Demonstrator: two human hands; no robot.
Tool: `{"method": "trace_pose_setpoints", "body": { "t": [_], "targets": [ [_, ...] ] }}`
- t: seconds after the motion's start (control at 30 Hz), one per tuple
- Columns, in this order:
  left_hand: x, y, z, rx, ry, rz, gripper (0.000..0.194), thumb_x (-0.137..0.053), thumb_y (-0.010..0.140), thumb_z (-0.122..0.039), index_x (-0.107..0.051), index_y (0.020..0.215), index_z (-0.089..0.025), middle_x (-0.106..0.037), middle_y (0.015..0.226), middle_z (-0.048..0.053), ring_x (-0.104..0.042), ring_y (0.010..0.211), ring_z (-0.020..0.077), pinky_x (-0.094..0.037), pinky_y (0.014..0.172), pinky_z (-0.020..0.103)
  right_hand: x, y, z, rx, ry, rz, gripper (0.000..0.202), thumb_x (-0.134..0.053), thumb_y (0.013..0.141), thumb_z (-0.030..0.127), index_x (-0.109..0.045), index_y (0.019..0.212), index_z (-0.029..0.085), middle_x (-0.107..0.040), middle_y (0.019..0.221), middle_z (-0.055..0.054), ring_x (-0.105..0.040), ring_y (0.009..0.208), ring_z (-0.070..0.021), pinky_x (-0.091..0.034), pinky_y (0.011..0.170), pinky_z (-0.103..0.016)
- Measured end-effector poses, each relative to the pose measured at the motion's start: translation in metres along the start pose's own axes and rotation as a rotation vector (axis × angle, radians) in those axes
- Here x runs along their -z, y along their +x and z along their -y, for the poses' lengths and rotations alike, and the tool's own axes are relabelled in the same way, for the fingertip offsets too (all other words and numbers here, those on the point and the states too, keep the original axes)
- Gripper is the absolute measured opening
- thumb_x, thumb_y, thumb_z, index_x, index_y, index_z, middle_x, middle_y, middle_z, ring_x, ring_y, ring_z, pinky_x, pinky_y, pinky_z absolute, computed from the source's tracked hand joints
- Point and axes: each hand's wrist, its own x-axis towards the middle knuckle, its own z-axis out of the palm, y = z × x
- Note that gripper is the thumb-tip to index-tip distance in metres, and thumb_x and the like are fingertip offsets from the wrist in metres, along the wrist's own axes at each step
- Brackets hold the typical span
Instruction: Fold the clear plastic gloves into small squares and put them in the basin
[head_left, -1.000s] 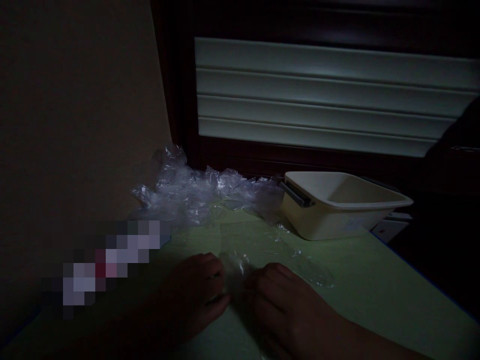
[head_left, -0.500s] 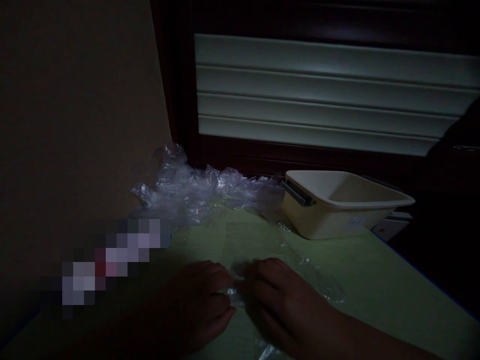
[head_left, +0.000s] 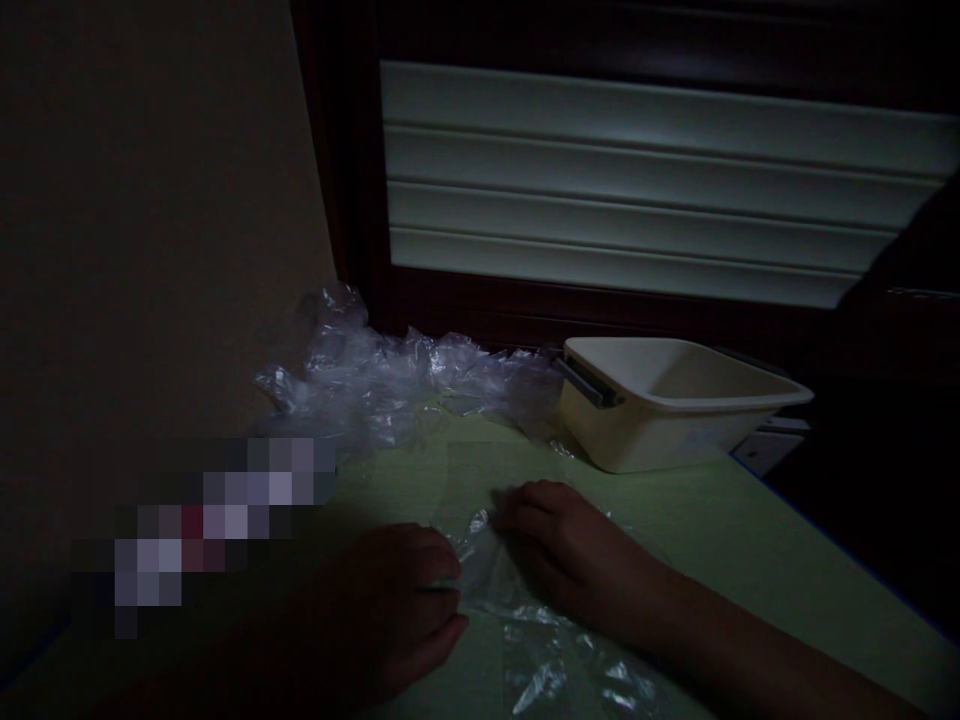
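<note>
- The room is very dark, with a plain wall (head_left: 150,250) at left and a panel of pale slats (head_left: 637,180) at the far side; below it is a green surface (head_left: 750,560).
- The clear plastic film (head_left: 491,580) is on the near middle part of this surface, between the two hands. It is loose and shiny, and its longer direction seems to go from far to near, passing in front of the right wrist; its exact outline I cannot tell.
- The left hand (head_left: 409,610) is on the left of the film. Its fingers are curled, with a narrow gap, and reach the film's left edge; I cannot tell if they pinch it.
- The right hand (head_left: 555,540) is a little farther, at the film's far right. Its fingers bend down together beside the raised fold and touch it, but the tips are in shadow, so the grip I cannot tell.
- Farther, a heap of crumpled plastic (head_left: 390,385) lies at far left, and a cream tub (head_left: 652,435) stands upright at far right.
</note>
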Motion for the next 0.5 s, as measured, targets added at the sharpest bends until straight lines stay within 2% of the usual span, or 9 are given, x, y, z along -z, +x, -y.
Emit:
{"method": "trace_pose_setpoints", "body": {
  "t": [0.17,0.33,0.4,0.5],
  "targets": [
    [0.004,0.002,-0.001,0.04,0.011,0.007,0.022,-0.051,0.089,-0.015,-0.062,0.07,-0.017,-0.062,0.076,0.003,-0.055,0.073,0.0158,-0.046,0.072,0.029,0.007,0.001,-0.003,-0.03,-0.021,-0.027,0.024,-0.044,0.088,0.008,-0.065,0.099,0.011,-0.062,0.089,-0.011,-0.055,0.083,-0.0214,-0.046,0.077,-0.037],
    [0.007,0.003,-0.002,0.066,0.05,-0.047,0.022,-0.055,0.085,-0.011,-0.057,0.064,-0.016,-0.063,0.083,0.003,-0.056,0.077,0.0163,-0.045,0.072,0.03,0.018,-0.001,0.011,0.041,0.017,0.048,0.018,-0.046,0.087,0.008,-0.064,0.087,0.011,-0.06,0.084,-0.009,-0.054,0.076,-0.0183,-0.046,0.071,-0.031],
    [0.007,0.003,-0.003,0.069,0.034,-0.048,0.018,-0.058,0.083,-0.01,-0.057,0.067,-0.016,-0.062,0.087,0.003,-0.056,0.082,0.0172,-0.045,0.076,0.03,0.017,-0.003,0.016,0.068,0.017,0.076,0.017,-0.047,0.087,0.008,-0.064,0.087,0.012,-0.06,0.084,-0.008,-0.054,0.075,-0.0178,-0.046,0.07,-0.031],
    [0.006,0.003,-0.005,0.065,0.008,0.012,0.01,-0.059,0.083,-0.012,-0.057,0.074,-0.017,-0.062,0.087,0.004,-0.055,0.081,0.0171,-0.046,0.075,0.029,0.01,-0.004,0.016,0.094,0.044,0.112,0.018,-0.049,0.086,0.006,-0.065,0.091,0.012,-0.062,0.088,-0.009,-0.056,0.079,-0.0183,-0.047,0.071,-0.03]
  ]
}}
